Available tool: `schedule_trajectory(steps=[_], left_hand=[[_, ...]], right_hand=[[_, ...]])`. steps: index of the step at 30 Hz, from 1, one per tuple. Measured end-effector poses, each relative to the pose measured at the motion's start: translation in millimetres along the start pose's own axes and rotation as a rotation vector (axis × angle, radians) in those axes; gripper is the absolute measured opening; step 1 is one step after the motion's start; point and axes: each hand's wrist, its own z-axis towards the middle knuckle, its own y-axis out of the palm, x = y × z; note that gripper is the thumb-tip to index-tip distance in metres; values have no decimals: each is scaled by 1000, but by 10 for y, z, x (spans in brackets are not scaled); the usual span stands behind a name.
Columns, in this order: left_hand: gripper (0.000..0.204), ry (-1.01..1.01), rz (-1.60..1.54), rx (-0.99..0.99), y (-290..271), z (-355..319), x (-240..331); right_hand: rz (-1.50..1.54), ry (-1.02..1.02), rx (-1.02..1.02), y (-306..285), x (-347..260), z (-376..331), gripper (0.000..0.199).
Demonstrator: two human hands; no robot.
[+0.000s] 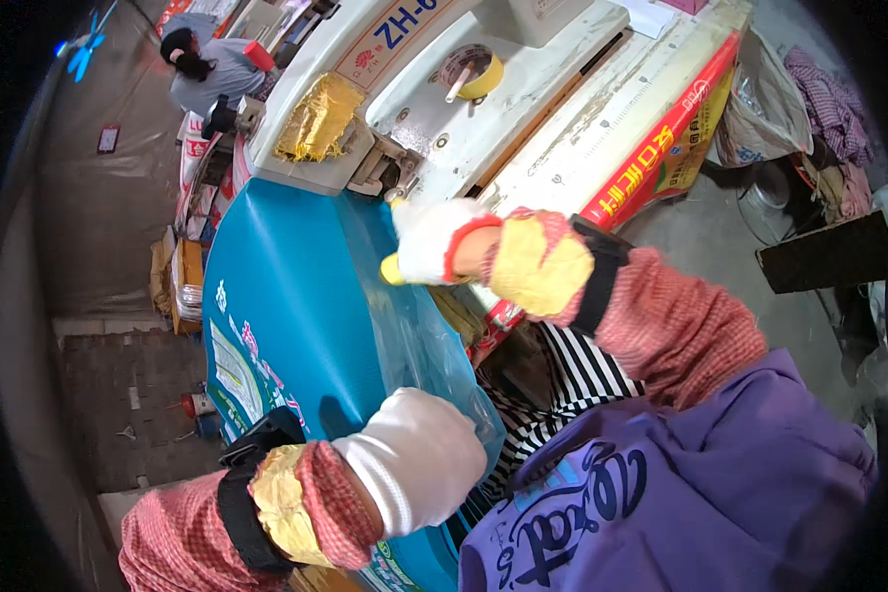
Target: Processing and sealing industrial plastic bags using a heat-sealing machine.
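Blue bag (296, 296) lies at sewing machine (380, 49), far end only, near edge seemingly remaining; left hand (419, 459), right hand (436, 240) grips unclear

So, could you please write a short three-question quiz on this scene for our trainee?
1. Multiple choice: which hand is nearer the machine? A: left; B: right.
2. True or false: yellow tape lies on the machine.
3. Fill in: near the left hand, clear ____ edges the blue sheet.

Key:
1. B, the right hand.
2. True.
3. Plastic.
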Motion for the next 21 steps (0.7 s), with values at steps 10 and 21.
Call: schedule_trajectory(steps=[10, 21], left_hand=[[11, 61, 135, 96, -149, 37, 192], [24, -588, 391, 398, -125, -914, -669]], right_hand=[[-72, 197, 377, 1094, 43, 629, 33], [-871, 72, 599, 1639, 223, 626, 12]])
